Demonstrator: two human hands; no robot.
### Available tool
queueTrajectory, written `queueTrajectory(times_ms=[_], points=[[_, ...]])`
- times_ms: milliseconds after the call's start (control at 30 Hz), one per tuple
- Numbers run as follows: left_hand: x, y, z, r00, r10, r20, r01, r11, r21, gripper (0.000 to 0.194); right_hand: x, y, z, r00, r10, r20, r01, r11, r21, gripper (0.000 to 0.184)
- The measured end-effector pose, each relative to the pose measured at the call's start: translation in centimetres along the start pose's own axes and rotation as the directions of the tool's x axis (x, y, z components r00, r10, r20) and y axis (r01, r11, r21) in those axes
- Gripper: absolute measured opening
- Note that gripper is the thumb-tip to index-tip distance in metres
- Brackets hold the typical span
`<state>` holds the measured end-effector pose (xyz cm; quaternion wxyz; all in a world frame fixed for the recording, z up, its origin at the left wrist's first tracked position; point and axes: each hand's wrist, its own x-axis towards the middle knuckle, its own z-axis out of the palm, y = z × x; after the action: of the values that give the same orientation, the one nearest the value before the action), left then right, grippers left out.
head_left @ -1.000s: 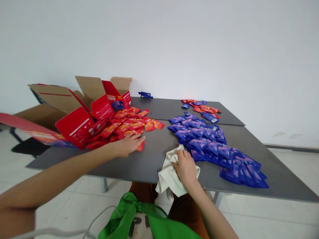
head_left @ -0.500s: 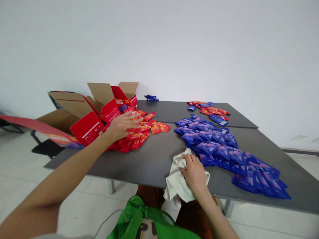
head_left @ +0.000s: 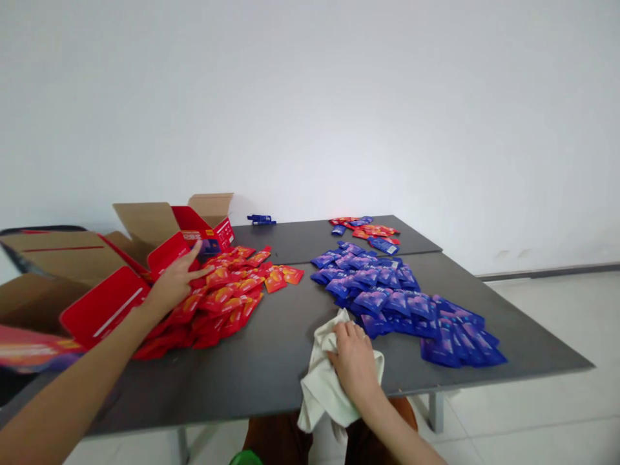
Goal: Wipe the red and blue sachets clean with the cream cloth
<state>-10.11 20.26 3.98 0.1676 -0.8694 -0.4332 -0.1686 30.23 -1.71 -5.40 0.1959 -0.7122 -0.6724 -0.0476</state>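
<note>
As the left hand [head_left: 170, 284] stands: fingers spread apart, no packet seen in their grasp; whether the palm touches anything is hidden.
Beside those fingers: the pile of red packets [head_left: 225, 294], heaped on the table [head_left: 264, 365] against the boxes [head_left: 101, 310].
Left hand's shift: half a second ago it lay across the pile's top; now it is at the box side, which leaves the pile's front uncovered. Handling there seems to centre on that box edge.
Right hand [head_left: 356, 361]: fingers curled over the pale cloth [head_left: 320, 384], bunching it, as they did a second ago.
Pale cloth: partly on the table, partly hanging past its near edge.
Blue packets [head_left: 372, 297]: overlapping just beyond the cloth, apart from the red ones, their layout unchanged.
Far end: mixed packets [head_left: 372, 230], red with blue.
</note>
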Motion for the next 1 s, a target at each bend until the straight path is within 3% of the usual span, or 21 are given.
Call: queueTrajectory(times_ms=[33, 100, 167, 267, 367, 467, 567, 733, 867, 1000], points=[[0.0, 0.8, -0.3, 0.995, -0.047, -0.083, 0.047, 0.999, -0.002, 0.054, -0.2, -0.8, 0.1, 1.0, 0.017, -0.005, -0.017, 1.0, -0.017, 0.034], [0.3, 3.4, -0.7, 0.965, -0.136, -0.223, 0.126, 0.99, -0.061, 0.058, -0.5, -2.6, 0.5, 0.997, -0.073, 0.038, 0.073, 0.997, -0.008, 0.034], [0.9, 6.9, -0.5, 0.961, -0.124, -0.245, 0.087, 0.984, -0.156, 0.061, -0.2, -4.5, 1.2, 0.973, -0.224, 0.063, 0.223, 0.975, 0.019, 0.04], [1.9, 13.0, 0.9, 0.967, 0.038, -0.251, -0.102, 0.964, -0.245, 0.058, 1.6, -6.4, 2.7, 0.937, -0.341, 0.076, 0.34, 0.94, 0.018, 0.048], [2.4, 18.7, 3.1, 0.942, 0.208, -0.264, -0.281, 0.919, -0.278, 0.055, 4.6, -6.7, 3.7, 0.928, -0.363, 0.085, 0.363, 0.932, 0.009, 0.05], [2.1, 22.5, 5.5, 0.933, 0.285, -0.219, -0.344, 0.883, -0.318, 0.055, 7.1, -6.1, 3.9, 0.929, -0.351, 0.113, 0.351, 0.936, 0.025, 0.057], [1.2, 23.8, 7.9, 0.95, 0.242, -0.198, -0.302, 0.872, -0.386, 0.057, 7.6, -5.2, 3.5, 0.929, -0.358, 0.093, 0.356, 0.934, 0.032, 0.066], [-0.2, 23.3, 10.0, 0.963, 0.22, -0.156, -0.265, 0.88, -0.393, 0.051, 5.0, -4.5, 2.3, 0.941, -0.33, 0.073, 0.324, 0.943, 0.079, 0.063], [1.2, 23.7, 8.6, 0.926, 0.365, -0.094, -0.371, 0.84, -0.396, 0.044, 2.4, -4.1, 1.3, 0.95, -0.286, 0.124, 0.262, 0.948, 0.178, 0.076], [7.3, 25.1, 5.0, 0.835, 0.53, 0.15, -0.425, 0.794, -0.435, 0.038, 1.1, -3.7, 0.4, 0.921, -0.333, 0.202, 0.284, 0.929, 0.237, 0.103]])
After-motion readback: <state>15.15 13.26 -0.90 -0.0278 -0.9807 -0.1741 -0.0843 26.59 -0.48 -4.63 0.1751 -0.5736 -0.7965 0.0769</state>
